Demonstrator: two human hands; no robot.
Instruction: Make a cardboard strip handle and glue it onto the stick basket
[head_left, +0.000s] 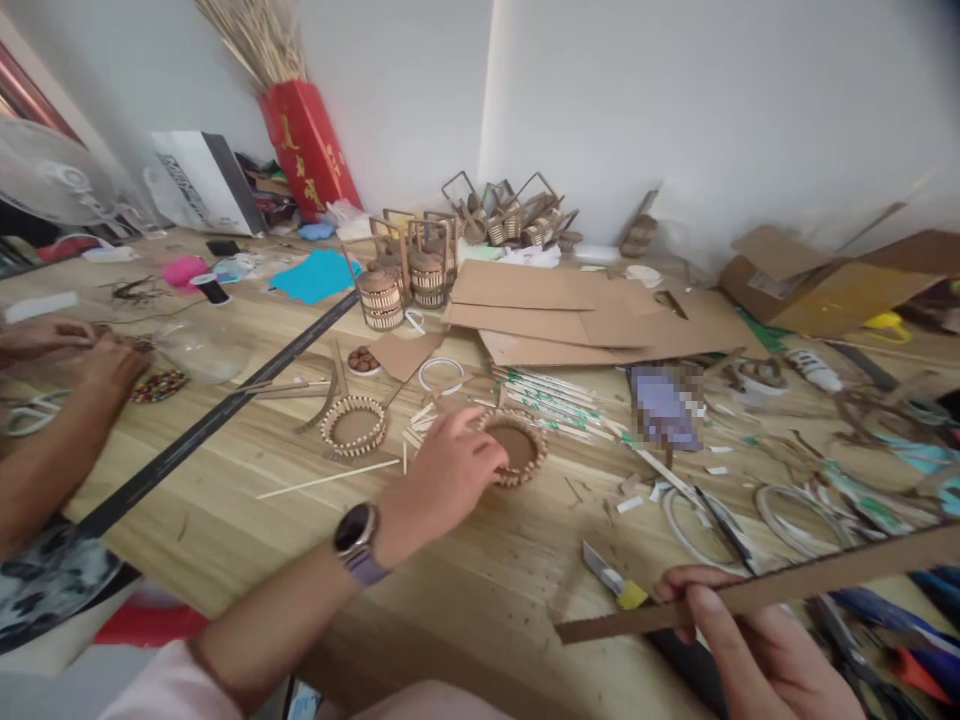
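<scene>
My left hand [442,480], with a watch on its wrist, reaches over the wooden table [247,520] and rests its curled fingers on the rim of a small round woven basket base [519,450]. A second, similar round base [353,425] lies just to its left. My right hand [750,650] at the bottom right is closed on a long narrow cardboard strip [757,592] that runs up to the right edge. A utility knife [611,577] with a yellow part lies on the table just left of that hand.
Another person's hands [67,360] work at the far left by beads and scissors. A long black ruler [217,410] crosses the table. Finished little baskets [409,270], flat cardboard sheets [570,310], chopstick packets [555,400], wire rings and scraps are spread about.
</scene>
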